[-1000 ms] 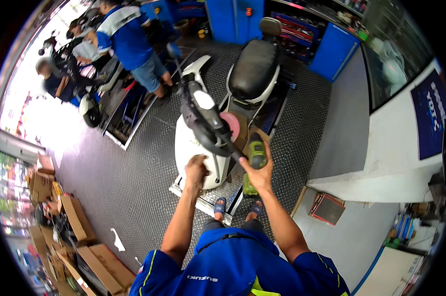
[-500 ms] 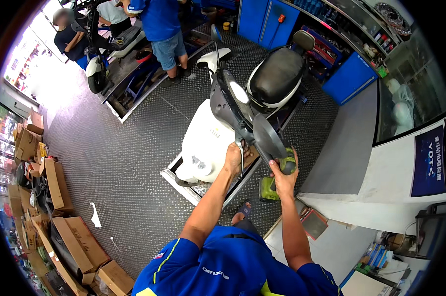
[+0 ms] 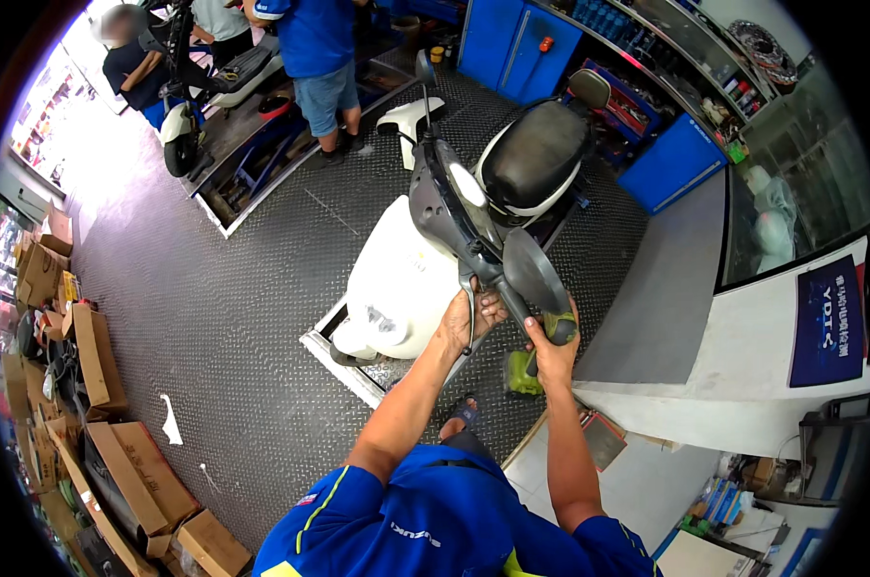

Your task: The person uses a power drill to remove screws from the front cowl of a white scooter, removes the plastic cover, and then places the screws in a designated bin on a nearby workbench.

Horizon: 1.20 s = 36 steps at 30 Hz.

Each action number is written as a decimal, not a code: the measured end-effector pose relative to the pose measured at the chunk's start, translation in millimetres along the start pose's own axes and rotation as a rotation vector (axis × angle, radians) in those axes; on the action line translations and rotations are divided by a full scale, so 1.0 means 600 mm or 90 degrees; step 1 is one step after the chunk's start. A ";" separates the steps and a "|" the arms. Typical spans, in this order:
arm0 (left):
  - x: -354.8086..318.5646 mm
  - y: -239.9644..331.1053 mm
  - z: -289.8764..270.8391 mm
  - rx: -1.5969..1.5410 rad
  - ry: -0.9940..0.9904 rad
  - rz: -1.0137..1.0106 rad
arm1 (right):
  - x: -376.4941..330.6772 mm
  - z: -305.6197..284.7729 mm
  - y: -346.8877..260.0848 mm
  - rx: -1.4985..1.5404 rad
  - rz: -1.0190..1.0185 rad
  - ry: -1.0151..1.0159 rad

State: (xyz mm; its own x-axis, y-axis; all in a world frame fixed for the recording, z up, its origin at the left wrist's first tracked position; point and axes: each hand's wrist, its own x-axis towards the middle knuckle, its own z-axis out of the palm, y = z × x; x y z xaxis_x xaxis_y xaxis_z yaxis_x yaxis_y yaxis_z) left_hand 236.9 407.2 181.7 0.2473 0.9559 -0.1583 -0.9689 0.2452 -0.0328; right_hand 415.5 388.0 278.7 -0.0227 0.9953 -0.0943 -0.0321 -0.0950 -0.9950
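Fingers of our right hand [image 3: 553, 362] are holding a green drill [image 3: 561, 330] just beside the handlebar grip [image 3: 513, 299], its battery end pointing near left. Our left hand [image 3: 462, 323] is curling by the grip; we cannot tell whether around anything. The grip is running far left to near right, above a white scooter [image 3: 401, 284].

Scooter workshop: scooters [image 3: 401, 274] on low platforms [image 3: 335, 365], blue cabinets [image 3: 516, 53], green power tool [image 3: 523, 373].
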 end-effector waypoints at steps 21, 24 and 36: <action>-0.109 -0.033 0.161 0.755 0.301 0.375 | -0.004 -0.002 0.004 -0.004 0.002 0.007; -0.089 -0.026 0.183 0.693 0.328 0.220 | -0.005 0.006 -0.010 -0.017 0.014 0.016; -0.060 -0.034 0.158 0.480 0.281 0.232 | 0.005 -0.007 0.037 -0.049 -0.068 0.017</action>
State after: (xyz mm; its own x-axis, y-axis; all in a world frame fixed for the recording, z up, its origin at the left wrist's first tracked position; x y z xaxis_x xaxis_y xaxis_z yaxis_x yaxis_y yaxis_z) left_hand 248.2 383.1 281.8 -0.2439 0.8846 -0.3974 -0.6872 0.1315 0.7145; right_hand 418.9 388.9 256.0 0.0031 0.9999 0.0128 0.0438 0.0127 -0.9990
